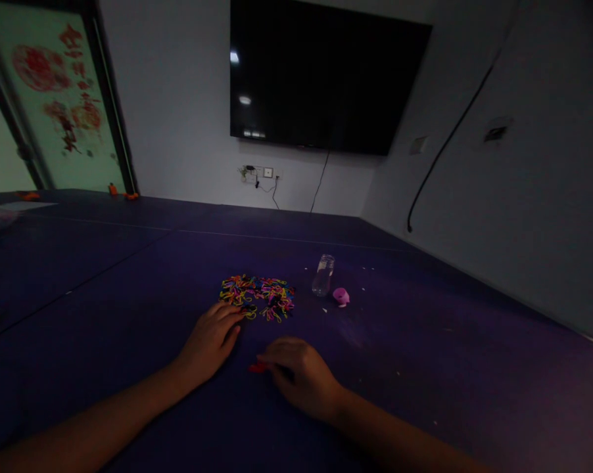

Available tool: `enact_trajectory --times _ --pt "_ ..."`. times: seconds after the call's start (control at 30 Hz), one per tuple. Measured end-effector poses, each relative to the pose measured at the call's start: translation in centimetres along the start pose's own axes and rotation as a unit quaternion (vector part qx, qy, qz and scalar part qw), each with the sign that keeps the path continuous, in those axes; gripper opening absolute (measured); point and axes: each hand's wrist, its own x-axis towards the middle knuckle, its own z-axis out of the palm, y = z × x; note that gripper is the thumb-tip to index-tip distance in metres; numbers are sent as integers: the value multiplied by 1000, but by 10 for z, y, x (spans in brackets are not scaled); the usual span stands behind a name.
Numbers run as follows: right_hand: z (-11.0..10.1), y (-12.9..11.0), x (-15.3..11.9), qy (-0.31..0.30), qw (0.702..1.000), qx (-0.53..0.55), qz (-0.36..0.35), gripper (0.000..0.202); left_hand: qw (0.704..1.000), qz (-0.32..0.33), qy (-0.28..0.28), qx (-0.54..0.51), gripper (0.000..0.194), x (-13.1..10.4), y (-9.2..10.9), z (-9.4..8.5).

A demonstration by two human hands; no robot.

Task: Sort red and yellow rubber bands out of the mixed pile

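Many small looped pieces in yellow, pink, blue and black form a loose pile point(277, 295) on the dark blue-purple surface. My left hand point(212, 338) lies at the pile's near left edge, palm down, fingers stretched out and fingertips touching the nearest pieces. Nearer to me and to the right, my right hand point(301, 374) has thumb and fingers pinched on a small red item point(258, 367) just above or on the surface. Right of the pile are a clear bottle point(323, 276), which looks upright or slightly tilted, and a pink cap-like piece point(341, 296).
Small white scraps lie around the bottle and farther right. The wide surface point(153, 276) reaches a wall with a large black screen point(326, 75) and sockets. Orange items point(113, 189) sit at the far left, near a glass door. A cable hangs on the right wall.
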Motion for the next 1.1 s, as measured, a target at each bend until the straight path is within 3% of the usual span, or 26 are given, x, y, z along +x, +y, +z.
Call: enact_trajectory --times 0.27,0.5,0.7,0.87,1.1 --pt "1 1 -1 30 1000 5 -7 30 998 -6 -54 23 32 -4 -9 7" --pt "0 14 3 57 997 -50 15 30 999 -6 -37 19 28 -4 -9 11" --pt "4 41 23 124 977 -130 118 38 999 -2 -31 9 26 -3 -6 13" --pt "6 52 33 126 964 -167 166 44 1000 -3 -12 -2 25 0 -5 14" --pt "2 55 25 90 968 -174 157 41 1000 -21 -10 -3 26 3 -4 11"
